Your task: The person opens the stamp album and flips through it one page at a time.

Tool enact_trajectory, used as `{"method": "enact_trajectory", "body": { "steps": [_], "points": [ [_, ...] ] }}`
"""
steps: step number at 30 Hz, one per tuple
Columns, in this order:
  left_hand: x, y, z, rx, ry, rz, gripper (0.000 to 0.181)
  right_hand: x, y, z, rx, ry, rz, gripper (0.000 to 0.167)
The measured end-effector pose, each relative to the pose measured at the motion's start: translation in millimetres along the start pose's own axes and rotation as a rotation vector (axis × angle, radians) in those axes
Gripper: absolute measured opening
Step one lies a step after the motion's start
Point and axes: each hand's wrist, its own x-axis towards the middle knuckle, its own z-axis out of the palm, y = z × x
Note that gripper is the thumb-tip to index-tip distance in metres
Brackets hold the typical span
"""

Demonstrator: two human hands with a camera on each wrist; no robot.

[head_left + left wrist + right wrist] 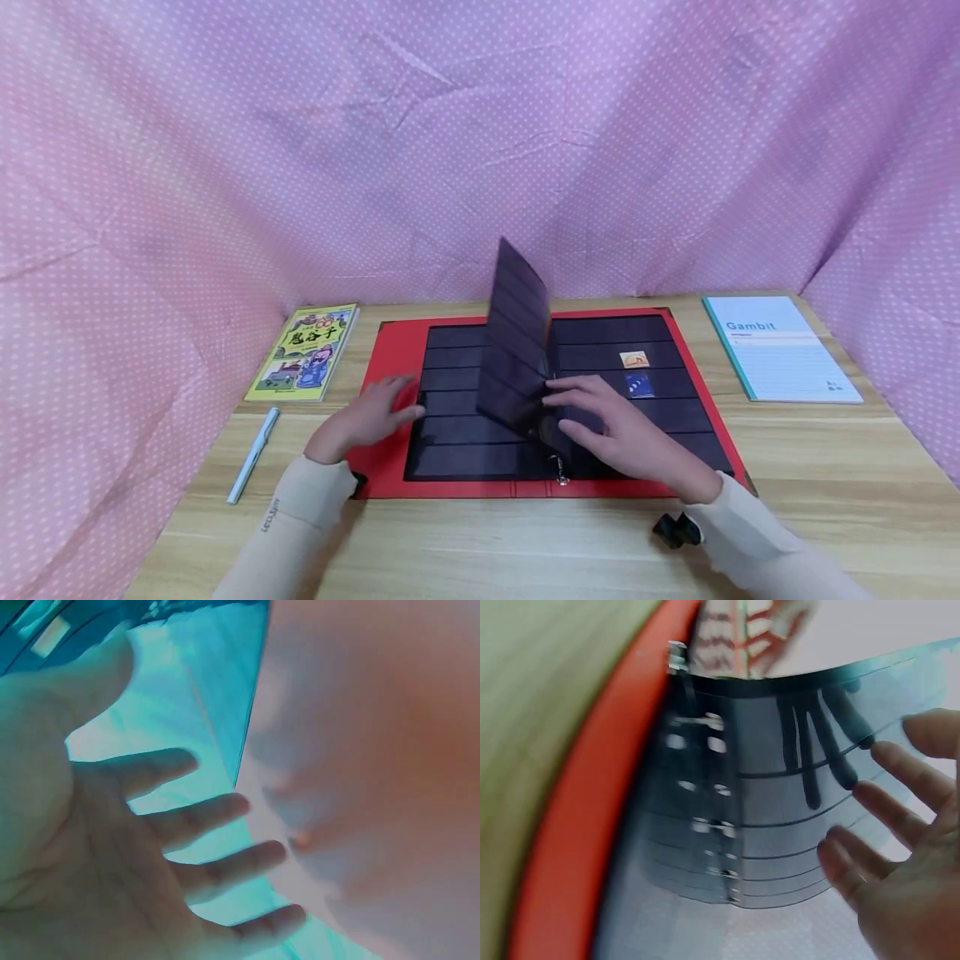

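A red ring binder album (386,354) lies spread on the table, with black pocket pages on both sides. One black page (513,333) stands half raised near the rings, tilted to the left. My right hand (600,421) has its extended fingers at that page's right face; in the right wrist view, the fingertips (862,791) meet their dark reflections on the page. Two small stamp-like cards, one orange and white (633,359) and one blue (639,385), sit in the right page's pockets. My left hand (375,410), fingers spread and holding nothing, hovers by the album's left edge.
A yellow comic-style book (303,353) and a light blue pen (253,454) lie on the left. To the right is a light blue notebook (783,350) marked Gambit. A pink dotted cloth (480,150) hangs behind the wooden table (480,542).
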Motion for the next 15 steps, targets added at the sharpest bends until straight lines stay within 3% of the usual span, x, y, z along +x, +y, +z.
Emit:
{"method": "enact_trajectory", "body": {
  "steps": [5,8,11,15],
  "points": [
    [1.3,-3.3,-13.9,-0.124,0.096,0.077,0.067,1.3,6.2,12.5,-0.029,-0.067,-0.018,0.03],
    [1.9,3.8,-14.6,-0.122,0.106,0.102,0.068,2.5,6.5,17.7,-0.043,-0.127,-0.01,0.036],
    [2.8,15.5,-7.6,-0.075,0.072,0.089,0.073,4.1,5.9,22.6,-0.071,-0.18,0.007,0.039],
    [6.1,31.0,9.7,0.069,-0.002,0.033,0.081,5.8,4.3,26.9,-0.107,-0.216,0.031,0.039]
  ]
}}
